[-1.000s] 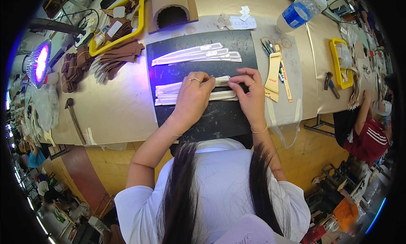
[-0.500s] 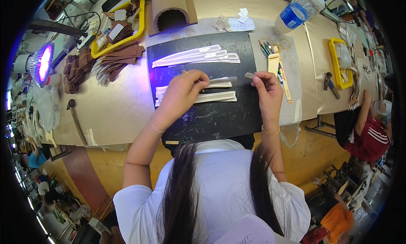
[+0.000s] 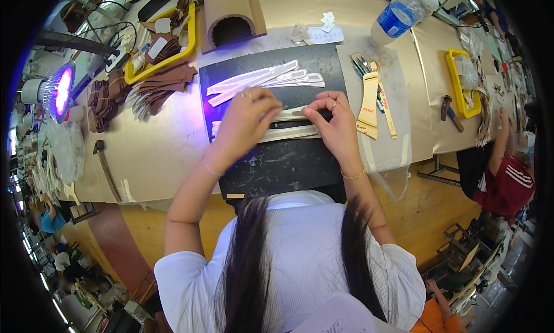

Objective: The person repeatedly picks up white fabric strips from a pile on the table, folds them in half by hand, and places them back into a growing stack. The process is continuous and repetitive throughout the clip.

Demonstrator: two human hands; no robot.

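Note:
My left hand (image 3: 247, 124) reaches over the left part of several pale strips on a black mat (image 3: 271, 165). Its thumb and fingertips are pinched together, and what they grip cannot be made out. My right hand (image 3: 336, 128) faces it, thumb and forefinger closed on a small grey tab (image 3: 297, 113). The tab is at the right part of a white strip in the lower group, touching or just above it. Below the fingertips lies another white strip (image 3: 288, 133) with a grey middle. Beyond my hands, a fanned pile of white strips (image 3: 283, 74) rests on the mat.
At left are a lit purple lamp (image 3: 59, 92), brown strip bundles (image 3: 103, 102), a yellow basket (image 3: 191, 36) and a hammer (image 3: 105, 168). A thick tube (image 3: 231, 7) is at the back. Pens (image 3: 362, 64), a beige band (image 3: 369, 102) and a bottle (image 3: 395, 22) are at right.
My right hand has moved left with the small grey tab, bringing it to the lower strips near my left hand. A strip on the far pile now slants more steeply.

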